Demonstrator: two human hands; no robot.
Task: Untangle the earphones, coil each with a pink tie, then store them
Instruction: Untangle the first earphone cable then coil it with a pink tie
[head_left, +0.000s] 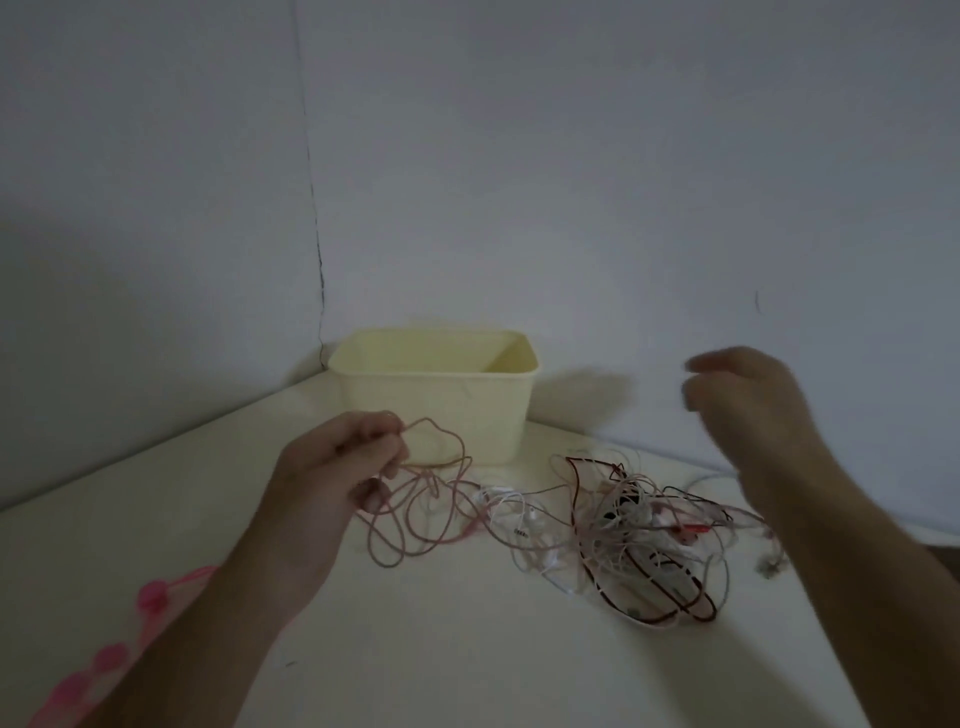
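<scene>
Pinching a pinkish cord (415, 499) between curled fingers (371, 441) and thumb, our left hand (337, 467) sits left of centre in the frame, raised a little above the table (441, 649). From that grip the cord falls in several loose loops onto the tabletop just right of the hand, and one strand runs on rightward into the main tangle of earphones (639, 540). That tangle, a heap of white, pale pink and dark red wires with a few small plugs and buds showing, lies right of centre, in front of and to the right of the cream plastic bin (436, 410).

Our right hand (748, 405) hangs in the air at the right of the frame, above and behind the tangle, blurred. Its fingers (701, 374) look loosely curled with thumb and forefinger close together, but we cannot tell whether they hold a strand; nothing clear shows between them.

Further out, the bin stands open-topped at the back of the table, close to the corner where the two pale walls (571, 182) meet. At the lower left edge of the frame, partly hidden by our left forearm, lie the pink ties (109, 660), a row of bright pink pieces with round ends, well apart from the earphones.
</scene>
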